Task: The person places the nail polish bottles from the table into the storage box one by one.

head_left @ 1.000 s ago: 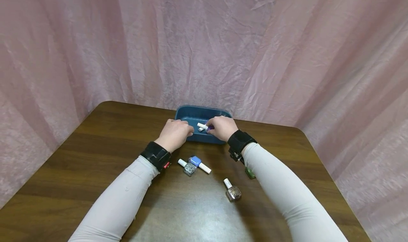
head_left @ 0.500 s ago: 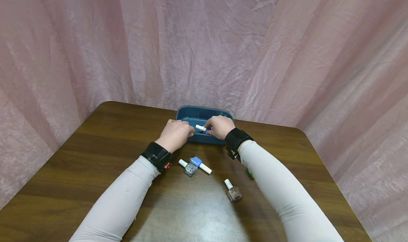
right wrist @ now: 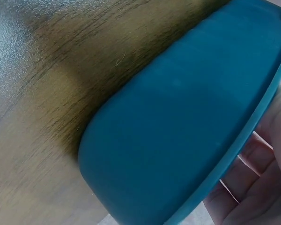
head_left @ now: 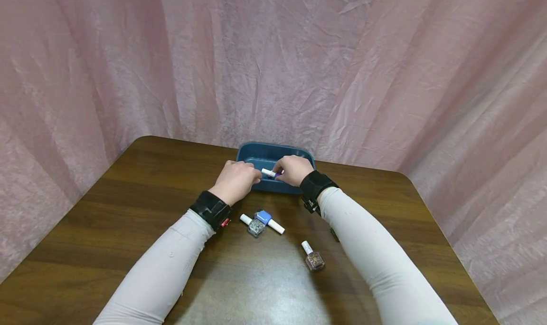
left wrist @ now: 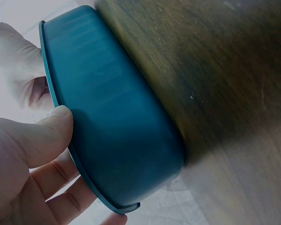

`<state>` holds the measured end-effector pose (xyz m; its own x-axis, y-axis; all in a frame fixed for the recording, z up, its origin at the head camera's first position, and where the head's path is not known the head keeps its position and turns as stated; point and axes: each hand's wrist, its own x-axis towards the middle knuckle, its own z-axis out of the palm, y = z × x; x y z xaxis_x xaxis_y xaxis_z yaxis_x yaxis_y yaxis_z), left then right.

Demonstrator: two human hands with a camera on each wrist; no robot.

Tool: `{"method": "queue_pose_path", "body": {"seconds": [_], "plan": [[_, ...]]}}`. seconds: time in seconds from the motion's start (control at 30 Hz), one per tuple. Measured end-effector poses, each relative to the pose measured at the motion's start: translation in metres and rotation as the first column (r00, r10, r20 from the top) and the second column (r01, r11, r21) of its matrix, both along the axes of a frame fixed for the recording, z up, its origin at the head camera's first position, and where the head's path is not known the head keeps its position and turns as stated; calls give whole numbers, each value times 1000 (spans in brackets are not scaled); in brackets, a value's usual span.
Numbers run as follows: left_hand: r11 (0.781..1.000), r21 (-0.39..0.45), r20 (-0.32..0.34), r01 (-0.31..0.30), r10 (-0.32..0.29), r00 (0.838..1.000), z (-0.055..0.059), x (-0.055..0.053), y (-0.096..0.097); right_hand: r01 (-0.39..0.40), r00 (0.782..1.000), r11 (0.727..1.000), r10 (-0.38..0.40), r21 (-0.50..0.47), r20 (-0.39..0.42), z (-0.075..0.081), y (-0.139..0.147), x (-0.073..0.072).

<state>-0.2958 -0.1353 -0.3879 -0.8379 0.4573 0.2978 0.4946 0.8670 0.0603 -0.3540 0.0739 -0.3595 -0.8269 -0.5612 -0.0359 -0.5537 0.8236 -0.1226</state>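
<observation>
Wooden worktop [head_left: 128, 206]: left hand [head_left: 237, 178] fingers grip the blue tray [head_left: 275, 186] rim, apparently steadying it; right hand [head_left: 296, 169] fingers pinch a white-capped purple bottle [head_left: 269, 172] at its opening.

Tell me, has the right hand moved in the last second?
Yes, slightly: the right hand has shifted leftward, judged against the back right corner of the table.

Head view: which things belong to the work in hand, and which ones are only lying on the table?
Seemingly in the job:
white-capped purple nail polish bottle, in the right hand
blue tray, rim gripped by the left hand

Only lying there:
blue nail polish bottle
silver-glitter nail polish bottle
brown-glitter nail polish bottle
green object, mostly hidden by the right sleeve
</observation>
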Motion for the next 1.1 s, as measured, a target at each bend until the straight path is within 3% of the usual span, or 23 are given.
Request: {"method": "queue_pose_path", "body": {"seconds": [0.53, 1.1], "plan": [[1000, 0, 9, -7, 7, 1000, 1, -1, 0, 11, 1000, 1000, -11, -1, 3, -2, 1, -3], [1000, -9, 11, -9, 10, 1000, 0, -2, 0, 9, 989, 996, -23, -91, -146, -5, 20, 9]]}}
